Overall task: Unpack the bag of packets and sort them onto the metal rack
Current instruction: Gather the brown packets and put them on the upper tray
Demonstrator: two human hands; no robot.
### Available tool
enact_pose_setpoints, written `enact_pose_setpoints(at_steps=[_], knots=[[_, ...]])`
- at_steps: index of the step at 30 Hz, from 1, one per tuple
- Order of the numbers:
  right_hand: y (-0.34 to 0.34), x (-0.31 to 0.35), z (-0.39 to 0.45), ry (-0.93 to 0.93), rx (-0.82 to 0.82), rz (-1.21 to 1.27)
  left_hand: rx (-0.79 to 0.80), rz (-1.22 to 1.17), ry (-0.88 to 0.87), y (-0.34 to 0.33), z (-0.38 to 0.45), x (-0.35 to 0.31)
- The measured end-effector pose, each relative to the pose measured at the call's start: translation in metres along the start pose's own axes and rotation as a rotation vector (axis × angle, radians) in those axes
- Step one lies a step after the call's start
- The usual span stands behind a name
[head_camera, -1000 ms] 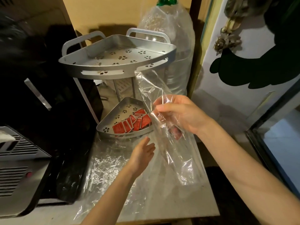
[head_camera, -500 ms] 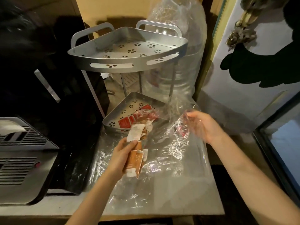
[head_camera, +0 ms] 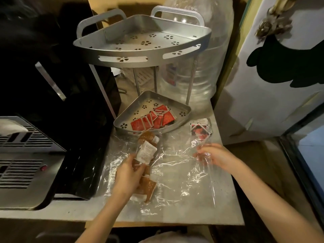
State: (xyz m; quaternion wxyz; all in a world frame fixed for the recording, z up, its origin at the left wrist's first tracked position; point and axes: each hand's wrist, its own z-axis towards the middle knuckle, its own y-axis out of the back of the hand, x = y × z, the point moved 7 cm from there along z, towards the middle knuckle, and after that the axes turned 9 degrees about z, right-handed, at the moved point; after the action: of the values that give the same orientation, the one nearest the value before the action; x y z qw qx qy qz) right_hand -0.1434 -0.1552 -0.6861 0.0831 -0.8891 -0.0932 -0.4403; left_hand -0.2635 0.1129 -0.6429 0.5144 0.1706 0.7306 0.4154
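A two-tier metal rack point(head_camera: 122, 58) stands at the back of the counter. Its top shelf holds nothing; the lower shelf point(head_camera: 185, 116) holds several red packets point(head_camera: 152, 120). My left hand point(head_camera: 128, 174) grips a bundle of brown and white packets point(head_camera: 146, 151) low over the counter. My right hand point(head_camera: 213, 156) pinches the crumpled clear plastic bag point(head_camera: 184, 172), which lies spread on the counter. A small pile of red, white and black packets point(head_camera: 200, 128) lies on the counter right of the lower shelf.
A black appliance with a silver vented front point(head_camera: 26, 163) fills the left side. A large clear water bottle point(head_camera: 201, 67) stands behind the rack. A white door point(head_camera: 280, 85) is on the right. The counter edge point(head_camera: 157, 221) runs near me.
The bag has come down from in front of the rack and now lies flat. My left hand took hold of the brown packets. A small packet pile now shows right of the lower shelf.
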Motion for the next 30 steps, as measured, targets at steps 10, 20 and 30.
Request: enact_pose_setpoints(at_steps=[10,20,30], knots=[[0.022,0.012,-0.004,0.184,-0.276,-0.21,-0.135,0.217,-0.192,-0.006,0.016,-0.026],[-0.023,0.077,0.004,0.629,-0.323,-0.874,-0.07,0.406,-0.635,-0.065,0.033,-0.111],[-0.049,0.069,0.035,0.619,-0.278,-1.207,0.127,0.659,-0.636,-0.113,0.051,-0.106]])
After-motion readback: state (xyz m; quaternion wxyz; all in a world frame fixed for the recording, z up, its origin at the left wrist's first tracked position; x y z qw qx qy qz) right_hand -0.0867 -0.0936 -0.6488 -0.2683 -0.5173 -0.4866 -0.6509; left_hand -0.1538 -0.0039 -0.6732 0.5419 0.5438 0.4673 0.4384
